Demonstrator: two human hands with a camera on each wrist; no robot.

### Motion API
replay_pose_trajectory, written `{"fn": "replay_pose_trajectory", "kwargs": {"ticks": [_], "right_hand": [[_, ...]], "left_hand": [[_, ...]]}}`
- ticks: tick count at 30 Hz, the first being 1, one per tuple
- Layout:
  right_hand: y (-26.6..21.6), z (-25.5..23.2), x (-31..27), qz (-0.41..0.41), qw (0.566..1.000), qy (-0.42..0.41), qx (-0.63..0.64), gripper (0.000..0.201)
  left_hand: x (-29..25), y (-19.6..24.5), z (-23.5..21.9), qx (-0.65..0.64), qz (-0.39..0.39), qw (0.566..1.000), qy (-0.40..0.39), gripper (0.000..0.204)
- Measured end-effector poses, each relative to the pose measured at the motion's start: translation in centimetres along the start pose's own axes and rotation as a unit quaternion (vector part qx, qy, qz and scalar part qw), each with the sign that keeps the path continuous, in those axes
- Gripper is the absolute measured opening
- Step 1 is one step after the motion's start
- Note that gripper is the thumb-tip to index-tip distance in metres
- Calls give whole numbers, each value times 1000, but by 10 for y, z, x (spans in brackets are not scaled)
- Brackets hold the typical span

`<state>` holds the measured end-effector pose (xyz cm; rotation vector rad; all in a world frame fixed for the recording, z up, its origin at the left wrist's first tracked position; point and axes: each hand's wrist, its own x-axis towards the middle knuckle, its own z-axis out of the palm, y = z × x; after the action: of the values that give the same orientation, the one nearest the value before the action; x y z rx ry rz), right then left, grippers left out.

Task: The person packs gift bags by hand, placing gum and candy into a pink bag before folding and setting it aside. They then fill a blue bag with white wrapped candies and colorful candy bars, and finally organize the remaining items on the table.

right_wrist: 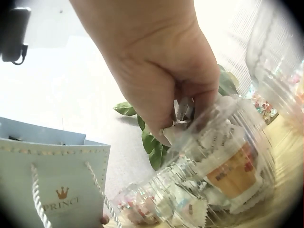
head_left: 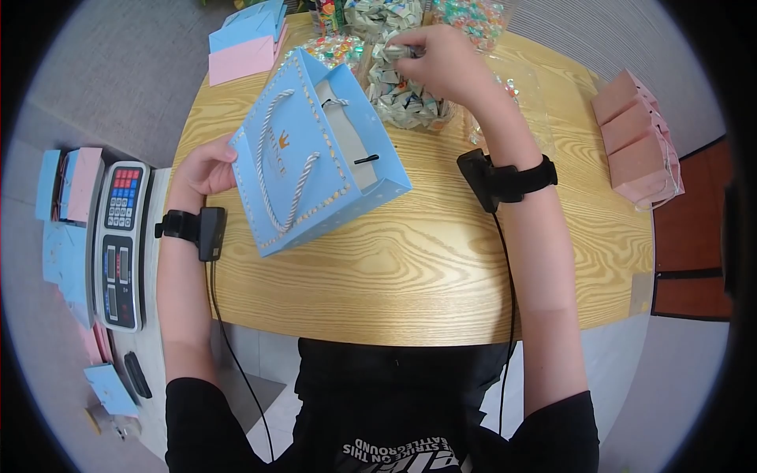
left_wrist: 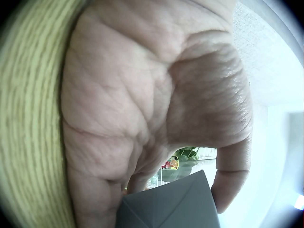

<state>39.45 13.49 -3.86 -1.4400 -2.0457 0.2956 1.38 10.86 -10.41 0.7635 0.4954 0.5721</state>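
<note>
A light-blue paper gift bag (head_left: 272, 169) with rope handles and a crown print leans at an angle over the table. My left hand (head_left: 206, 167) grips its left side, thumb on the printed face; in the left wrist view a shaded folded end of the bag (left_wrist: 166, 204) sits between thumb and fingers. The bag's mouth faces right. My right hand (head_left: 451, 67) pinches wrapped candies (right_wrist: 183, 110) in pale wrappers, right at the rim of a clear plastic jar (right_wrist: 190, 185). Similar wrapped candies (head_left: 402, 98) fill that jar.
More clear containers of colourful candies (head_left: 473, 20) stand at the back of the wooden table (head_left: 410, 268). Pink bags (head_left: 639, 138) sit at the right edge, blue and pink bags (head_left: 244, 47) at the back left. A digital scale (head_left: 122, 244) stands left of the table.
</note>
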Motion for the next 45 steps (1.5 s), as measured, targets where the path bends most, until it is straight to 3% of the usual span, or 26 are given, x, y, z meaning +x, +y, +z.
{"fn": "replay_pose_trajectory", "kwargs": {"ticks": [7,10,12,16,18,19,21,22,25,29,31,32,36,38,42,44,45], "right_hand": [[2,-9,4,-5,995,43,92,40],[-18,-30,-4,63,989,21,132,41],[-39,-60,-11,71,948,-102,292,26],[-78,-77,-23,89,945,-139,283,23],[-82,-77,-25,9,906,-244,346,23],[-81,-73,-26,9,906,-244,346,23],[-74,-56,-30,-75,899,-267,338,42],[-75,-50,-29,-85,901,-272,326,37],[-86,-35,-32,-25,915,-255,311,33],[-96,-4,-36,-11,932,-262,252,36],[-98,6,-44,-97,934,-272,210,38],[-96,10,-44,-156,913,-285,247,38],[-99,-14,-44,-126,918,-316,202,36],[-97,-22,-40,-50,917,-354,176,34],[-72,-44,-28,-143,905,-327,230,37],[-61,-63,-24,-63,951,-203,223,35],[-50,-67,-19,-66,951,-208,218,35]], "left_hand": [[1,0,-1,1,2,1000,-1,73],[0,1,-1,1,-1,1000,1,73],[0,0,-2,2,-2,1000,-5,73],[-2,0,-5,-2,-4,1000,-2,72],[-2,0,-4,8,1,1000,8,72],[-2,0,-4,8,1,1000,8,72],[-2,0,-6,8,3,1000,3,73],[-2,1,-5,9,2,1000,3,73],[-1,3,-3,4,-14,1000,-8,74],[-1,1,0,-6,-4,1000,-11,74],[-1,1,-2,-6,-2,1000,-8,74],[-1,2,-3,-2,-1,1000,-5,74],[-3,2,-3,2,-3,1000,6,74],[-2,2,-1,2,-3,1000,7,74],[-1,0,-4,14,-1,1000,7,73],[-2,0,-9,15,2,1000,6,73],[-2,-1,-11,19,-3,1000,5,73]]}}
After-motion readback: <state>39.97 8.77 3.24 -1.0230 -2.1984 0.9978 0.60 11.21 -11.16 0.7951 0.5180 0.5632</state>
